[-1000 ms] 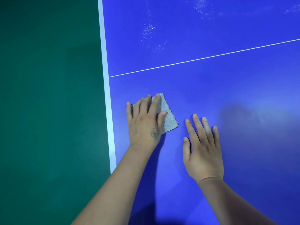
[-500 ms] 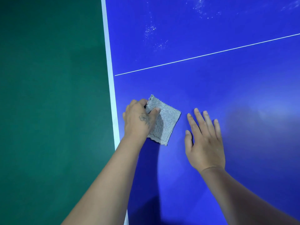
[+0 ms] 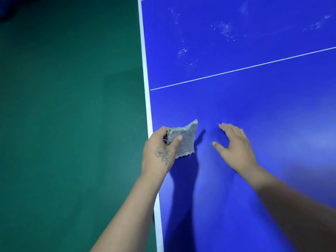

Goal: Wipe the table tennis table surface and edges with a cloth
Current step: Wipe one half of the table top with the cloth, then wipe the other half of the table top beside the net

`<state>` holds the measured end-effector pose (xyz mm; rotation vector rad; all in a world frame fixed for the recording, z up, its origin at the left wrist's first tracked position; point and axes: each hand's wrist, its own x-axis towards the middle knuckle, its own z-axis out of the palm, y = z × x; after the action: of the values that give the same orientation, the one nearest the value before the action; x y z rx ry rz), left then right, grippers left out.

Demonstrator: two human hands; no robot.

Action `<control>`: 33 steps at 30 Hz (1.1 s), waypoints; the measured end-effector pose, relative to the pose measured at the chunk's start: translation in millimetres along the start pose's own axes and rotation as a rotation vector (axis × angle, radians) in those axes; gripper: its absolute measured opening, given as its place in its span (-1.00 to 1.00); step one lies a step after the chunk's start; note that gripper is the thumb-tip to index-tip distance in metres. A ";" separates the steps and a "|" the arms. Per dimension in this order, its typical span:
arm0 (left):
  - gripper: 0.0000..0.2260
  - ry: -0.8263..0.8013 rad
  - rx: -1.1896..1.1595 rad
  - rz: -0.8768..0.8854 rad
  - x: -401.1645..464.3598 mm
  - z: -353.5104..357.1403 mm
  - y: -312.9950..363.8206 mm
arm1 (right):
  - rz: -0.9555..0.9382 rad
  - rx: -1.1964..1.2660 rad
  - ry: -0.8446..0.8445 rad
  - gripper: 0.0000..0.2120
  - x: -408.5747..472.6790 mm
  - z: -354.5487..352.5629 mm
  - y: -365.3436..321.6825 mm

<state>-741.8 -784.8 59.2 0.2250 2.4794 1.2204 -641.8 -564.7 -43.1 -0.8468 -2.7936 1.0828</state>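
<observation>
1. Left hand (image 3: 160,151): the cloth (image 3: 183,140) is gripped at its left portion, with the thumb laid across the top face and the remaining fingers curled behind the bunched edge.
2. Right hand (image 3: 234,144): nothing is held; the fingers are spread and lightly bent, with the fingertips (image 3: 222,126) at or just above the blue surface. Contact cannot be confirmed.
3. Location of the cloth: it is raised partly off the bench (image 3: 254,110), just beside the white edge band (image 3: 147,99) on the near left side. Its lower edge appears to touch the surface, and a shadow is cast to its right.
4. Handling judgement: the cloth is judged to be light, soft and limp, since it folds and droops where unsupported. No fragility is expected. Slippage on the smooth surface is likely unless pressure is applied from a flat palm.
5. Recommended hold: for surface passes, the cloth should be flattened and pressed from above; for the edge, it should be wrapped over the band and pinched.
6. Count: one cloth, one bench, two hands, one thin white line (image 3: 241,69) across the surface.
7. Several patches of pale specks (image 3: 227,31) are seen beyond the line; that area is judged still to require wiping.
</observation>
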 end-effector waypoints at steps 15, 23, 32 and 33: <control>-0.92 -0.084 -0.171 0.127 -133.3 -120.8 45.3 | -0.368 0.138 -0.025 -0.49 -136.5 -95.0 -178.1; -0.88 -0.053 -0.284 0.151 -188.8 -206.6 -19.5 | -0.475 -0.016 -0.034 -0.89 -217.0 -55.9 -261.1; -0.75 -0.020 -0.307 0.036 -227.0 -363.7 -143.1 | -0.243 0.077 -0.008 -0.89 -285.8 49.6 -373.7; -0.75 -0.011 -0.311 0.018 -230.6 -380.4 -155.1 | -0.235 0.090 -0.015 -0.90 -289.4 60.1 -388.1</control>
<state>-675.8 -1227.1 207.4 0.1702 2.2425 1.5835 -593.8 -982.5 203.9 -0.4880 -2.7436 1.1671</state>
